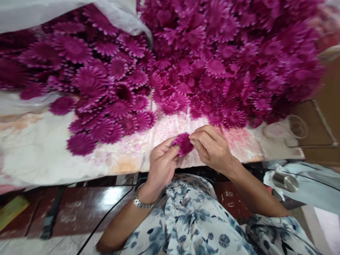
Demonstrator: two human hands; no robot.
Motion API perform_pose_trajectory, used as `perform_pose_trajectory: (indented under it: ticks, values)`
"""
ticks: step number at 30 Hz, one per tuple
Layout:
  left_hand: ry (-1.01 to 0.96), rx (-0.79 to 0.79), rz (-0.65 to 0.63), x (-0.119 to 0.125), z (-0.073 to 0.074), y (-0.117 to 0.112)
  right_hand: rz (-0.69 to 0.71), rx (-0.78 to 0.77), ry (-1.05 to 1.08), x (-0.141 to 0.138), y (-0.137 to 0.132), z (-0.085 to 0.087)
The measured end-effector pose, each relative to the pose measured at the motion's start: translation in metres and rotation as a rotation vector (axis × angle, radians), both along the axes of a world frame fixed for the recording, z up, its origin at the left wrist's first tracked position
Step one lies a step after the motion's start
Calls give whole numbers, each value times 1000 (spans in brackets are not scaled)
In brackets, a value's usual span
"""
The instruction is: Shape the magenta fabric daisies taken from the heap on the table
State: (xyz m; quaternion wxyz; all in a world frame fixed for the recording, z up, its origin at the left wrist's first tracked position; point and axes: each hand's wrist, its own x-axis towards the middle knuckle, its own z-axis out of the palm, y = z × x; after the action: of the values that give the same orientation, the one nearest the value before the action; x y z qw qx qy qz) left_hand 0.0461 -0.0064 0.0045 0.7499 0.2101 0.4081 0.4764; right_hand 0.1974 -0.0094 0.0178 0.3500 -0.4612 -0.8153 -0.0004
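Note:
A small magenta artificial flower (183, 144) is held up between my two hands, just above the near edge of the table. My left hand (165, 159) pinches its left side between thumb and fingers. The thumb and fingertips of my right hand (211, 146) are closed at the flower's right edge; whether they grip a petal or something smaller cannot be made out. Beyond my hands lies a loose heap of flat magenta flower pieces (92, 81) on the left. A larger, taller pile of similar flowers (220, 63) spreads across the back and right.
A floral-patterned cloth (47, 148) covers the table. White sheeting (53, 12) lies over the left heap. A clear round container (297, 126) sits at the right edge, beside a cardboard box (328, 102). Lower right is a metal cylinder (285, 181); a black cable (106, 214) hangs lower left.

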Motion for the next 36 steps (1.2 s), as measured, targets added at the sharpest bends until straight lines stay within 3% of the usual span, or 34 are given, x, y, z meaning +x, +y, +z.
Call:
perform_pose_trajectory:
  ticks: [3, 6, 7, 9, 13, 22, 29, 33, 35, 36]
  values:
    - [53, -28, 34, -2, 0, 3, -292, 73, -57, 49, -14, 26]
    - [81, -48, 40, -4, -3, 5, -791, 171, -203, 120, -36, 49]
    - [83, -51, 41, -5, -3, 6, -939, 172, -267, 143, -43, 54]
    - [93, -52, 33, -5, -4, 6, -1059, 36, -357, 182, -51, 58]
    - [117, -61, 44, -5, -6, 6, -981, -308, -497, 224, -43, 52]
    - [147, -62, 54, -5, -6, 5, -867, -675, -561, 238, -14, 52]
    - [106, -45, 53, -3, -5, 7, -759, -521, -423, 234, -32, 75]
    - [28, -69, 12, -1, -3, 8, -914, -88, -558, 198, -44, 80]
    - [-8, -61, -10, -2, -3, 8, -811, -28, -514, 170, -40, 71]
    - [-27, -57, -5, -2, -2, 7, -685, -14, -474, 153, -36, 65]
